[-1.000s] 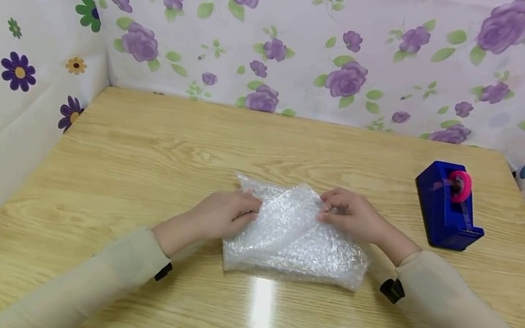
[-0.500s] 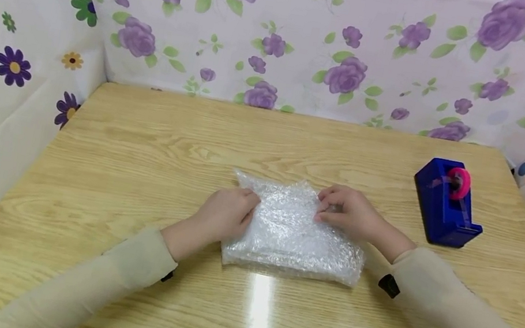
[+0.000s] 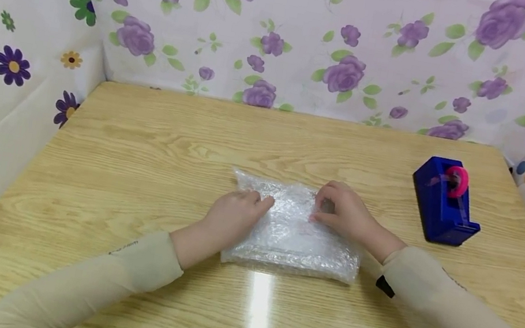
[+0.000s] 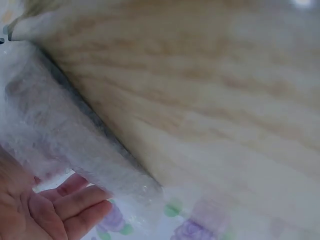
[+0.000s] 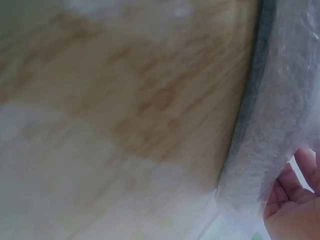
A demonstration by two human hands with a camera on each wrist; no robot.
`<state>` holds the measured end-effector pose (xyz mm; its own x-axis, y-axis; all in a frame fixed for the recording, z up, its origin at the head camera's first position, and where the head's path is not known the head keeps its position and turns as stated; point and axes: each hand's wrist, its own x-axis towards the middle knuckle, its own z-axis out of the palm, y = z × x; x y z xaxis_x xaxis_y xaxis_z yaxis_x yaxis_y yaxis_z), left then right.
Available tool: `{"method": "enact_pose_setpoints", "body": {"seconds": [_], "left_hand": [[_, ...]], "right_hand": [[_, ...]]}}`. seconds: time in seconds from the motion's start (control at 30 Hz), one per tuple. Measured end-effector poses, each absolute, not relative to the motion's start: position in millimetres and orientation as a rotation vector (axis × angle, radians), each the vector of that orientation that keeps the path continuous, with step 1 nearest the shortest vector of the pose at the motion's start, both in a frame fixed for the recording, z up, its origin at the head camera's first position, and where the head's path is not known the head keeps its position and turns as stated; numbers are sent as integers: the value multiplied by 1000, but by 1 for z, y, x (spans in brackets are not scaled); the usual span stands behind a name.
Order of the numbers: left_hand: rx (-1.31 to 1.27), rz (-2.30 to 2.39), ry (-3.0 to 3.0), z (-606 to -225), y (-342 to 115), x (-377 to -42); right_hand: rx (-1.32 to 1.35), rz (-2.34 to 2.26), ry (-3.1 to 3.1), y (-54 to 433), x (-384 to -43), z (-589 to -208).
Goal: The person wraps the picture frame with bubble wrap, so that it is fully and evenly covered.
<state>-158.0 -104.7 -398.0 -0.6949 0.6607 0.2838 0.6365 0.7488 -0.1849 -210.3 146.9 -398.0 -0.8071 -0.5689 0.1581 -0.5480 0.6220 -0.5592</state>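
Note:
A flat parcel of clear bubble wrap [image 3: 289,233] lies on the table in the head view, its layers folded over one another. My left hand [image 3: 232,214] rests on the parcel's left part, thumb reaching toward the middle. In the left wrist view, the left fingers [image 4: 82,202] lie nearly straight along the wrap's edge. At the upper right of the parcel, my right hand [image 3: 346,211] pinches the wrap with bent thumb and forefinger. The right wrist view shows the right fingers [image 5: 295,190] curled by the wrap's edge. What the wrap encloses is hidden.
To the right, toward the back, stands a blue tape dispenser [image 3: 445,202] with a pink-cored roll of clear tape [image 3: 458,182]. A wood-grain table [image 3: 166,141] bears everything. Flower-patterned sheets [image 3: 307,31] hang behind and at the left, a dotted one at the right.
The peaked flap of bubble wrap at the parcel's top has flattened down. My left hand has slid a little to the right over the wrap, and the right hand has moved slightly left.

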Motion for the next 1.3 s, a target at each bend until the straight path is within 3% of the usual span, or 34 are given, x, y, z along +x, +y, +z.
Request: {"method": "enact_pose_setpoints", "body": {"seconds": [0.33, 0.77, 1.3], "left_hand": [[-1086, 427, -2594, -388, -103, -152], [-1372, 164, -2822, -382, -85, -159], [-1126, 407, -2988, -375, -57, -145]], "right_hand": [[-1130, -877, 2791, 150, -214, -400], [-1282, -747, 2675, 156, -219, -400], [-1282, -651, 2775, 152, -211, -394]]}}
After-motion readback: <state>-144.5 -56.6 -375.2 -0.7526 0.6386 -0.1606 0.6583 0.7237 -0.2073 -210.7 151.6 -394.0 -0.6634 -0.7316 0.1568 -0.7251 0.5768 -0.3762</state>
